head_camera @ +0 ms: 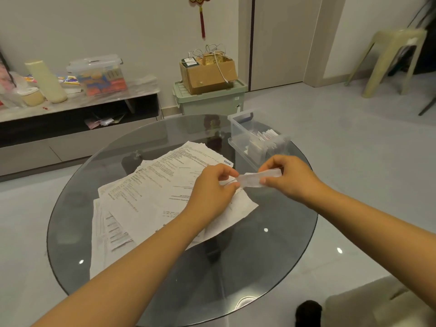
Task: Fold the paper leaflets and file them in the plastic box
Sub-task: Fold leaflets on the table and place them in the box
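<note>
Paper leaflet [258, 179], folded narrow, spans between left hand [213, 188] and right hand [286, 177], both pinching it.

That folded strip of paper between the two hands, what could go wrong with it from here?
The folded leaflet is pinched only at its ends by the left hand and right hand, so it may spring open. Carried to the clear plastic box, it may catch on the leaflets already filed. A forearm could drag the loose sheets.
</note>
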